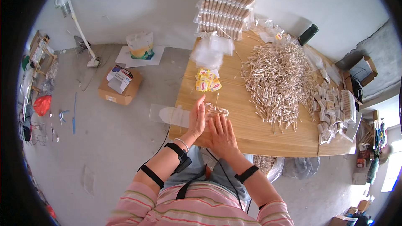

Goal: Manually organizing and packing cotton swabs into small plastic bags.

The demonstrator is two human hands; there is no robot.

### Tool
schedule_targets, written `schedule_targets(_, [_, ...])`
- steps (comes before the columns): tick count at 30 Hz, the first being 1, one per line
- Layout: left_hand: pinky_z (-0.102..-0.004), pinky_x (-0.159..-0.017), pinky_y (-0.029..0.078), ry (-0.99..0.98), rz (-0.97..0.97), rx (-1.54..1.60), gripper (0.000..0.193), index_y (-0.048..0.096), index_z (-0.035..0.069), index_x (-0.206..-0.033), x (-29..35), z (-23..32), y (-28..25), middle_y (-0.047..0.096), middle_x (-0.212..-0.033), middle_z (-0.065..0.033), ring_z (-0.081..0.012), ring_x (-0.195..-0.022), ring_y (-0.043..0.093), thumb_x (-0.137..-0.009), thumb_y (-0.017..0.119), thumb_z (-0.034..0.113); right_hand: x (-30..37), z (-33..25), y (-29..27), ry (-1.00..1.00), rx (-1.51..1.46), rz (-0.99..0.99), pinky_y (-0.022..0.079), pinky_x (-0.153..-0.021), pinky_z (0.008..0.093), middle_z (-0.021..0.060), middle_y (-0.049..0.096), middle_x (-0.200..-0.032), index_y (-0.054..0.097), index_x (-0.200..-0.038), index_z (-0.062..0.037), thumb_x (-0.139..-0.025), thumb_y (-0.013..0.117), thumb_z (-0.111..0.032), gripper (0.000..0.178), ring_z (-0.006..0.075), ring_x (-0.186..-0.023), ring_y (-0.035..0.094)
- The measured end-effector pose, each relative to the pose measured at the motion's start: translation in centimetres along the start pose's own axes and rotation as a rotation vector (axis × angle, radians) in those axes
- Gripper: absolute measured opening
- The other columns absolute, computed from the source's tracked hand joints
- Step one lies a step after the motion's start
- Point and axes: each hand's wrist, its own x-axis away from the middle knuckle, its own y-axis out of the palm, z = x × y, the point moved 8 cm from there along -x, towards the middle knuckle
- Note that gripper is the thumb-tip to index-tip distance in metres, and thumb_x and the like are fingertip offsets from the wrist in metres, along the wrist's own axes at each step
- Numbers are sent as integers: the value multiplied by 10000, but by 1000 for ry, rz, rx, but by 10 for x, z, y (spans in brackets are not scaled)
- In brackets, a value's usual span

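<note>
A small group of cotton swabs (217,109) lies near the table's front left edge, one of them sticking out toward the far side. My left hand (197,117) stands on its edge along the left ends of the swabs, fingers stretched out. Flat and palm down, my right hand (223,134) rests just on their near side with its fingertips against them. To the left, a clear plastic piece with a whitish rounded shape (173,116) juts past the table edge. Yellow and white paper labels (207,80) lie farther back, and clear plastic bags (211,50) are heaped behind them.
A big pile of loose cotton swabs (276,83) covers the middle of the wooden table (251,138). Packed swab bags (228,2) are stacked at the back. Small white packs (331,109) and a dark green bottle (308,34) are on the right. A cardboard box (119,90) sits on the floor.
</note>
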Motion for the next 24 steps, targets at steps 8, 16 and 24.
schedule_targets(8, [-332, -1023, 374, 68, 55, 8, 566, 445, -10, -1350, -10, -11, -2, 527, -1318, -180, -246, -1218, 497, -1018, 345, 437, -38, 29, -21, 66, 54, 55, 36, -1169, 493, 163, 120, -1566, 188, -1500, -76, -887, 504, -531, 827, 317, -1460, 48])
schedule_targets(16, [-384, -1107, 296, 27, -8, 48, 662, 387, -30, -1386, -4, -10, 1, 417, -1414, -210, -292, -1322, 392, -997, 356, 505, -11, 10, -14, -25, 58, 60, 51, -1163, 514, 143, 139, -1567, 217, -1499, -111, -871, 491, -591, 837, 328, -1455, 87])
schedule_targets(24, [-335, -1030, 370, 77, 49, 9, 570, 433, -20, -1358, -2, -7, -2, 511, -1337, -185, -255, -1226, 490, -1016, 367, 431, -29, 26, -20, 85, 98, -68, -9, -1163, 510, 153, 96, -1575, 134, -1505, -45, -888, 463, -585, 883, 329, -1462, -7])
